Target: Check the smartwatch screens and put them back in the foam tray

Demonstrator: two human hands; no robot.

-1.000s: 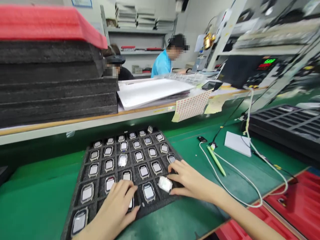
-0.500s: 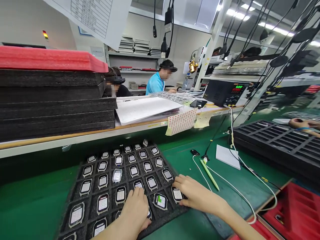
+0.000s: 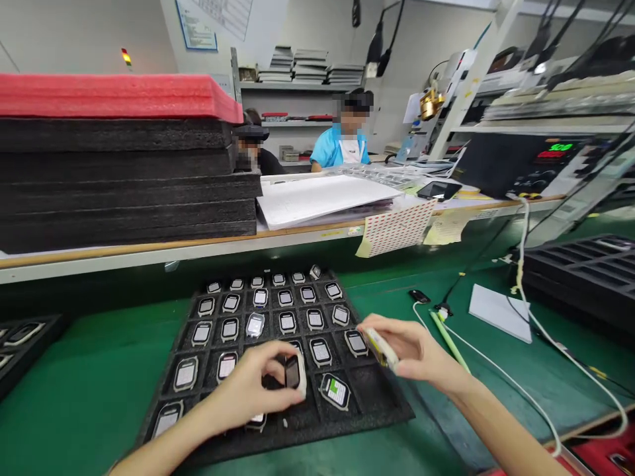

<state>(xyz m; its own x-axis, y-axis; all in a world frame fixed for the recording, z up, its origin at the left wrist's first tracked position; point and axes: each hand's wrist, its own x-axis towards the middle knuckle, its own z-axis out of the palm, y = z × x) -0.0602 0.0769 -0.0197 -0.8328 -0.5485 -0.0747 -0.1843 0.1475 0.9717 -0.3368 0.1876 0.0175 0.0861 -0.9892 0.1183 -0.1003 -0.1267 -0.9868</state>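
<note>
My left hand (image 3: 268, 383) pinches a watch case (image 3: 296, 373) between thumb and fingers, held on edge above the front part of the black foam tray (image 3: 391, 400). Another watch case (image 3: 381, 347) is gripped in my right hand (image 3: 407, 347), tilted above the tray's right edge. Rows of square-faced watch cases, most with lit screens, fill many of the tray's compartments. One watch with a green patch on its screen (image 3: 335, 391) lies in the front row between my hands. The compartment at the front right corner shows bare foam. My left forearm hides part of the near rows.
Stacked black foam trays (image 3: 129, 192) with a red foam sheet (image 3: 114, 96) stand on the shelf. Right of my tray lie a green pen (image 3: 449, 340), white cables and a white pad (image 3: 500, 313). More foam trays (image 3: 585, 284) sit far right. Two people are behind the shelf.
Both hands have lifted from the tray, each now with a watch case in its fingers. The front right compartment has been emptied. The camera view has turned left.
</note>
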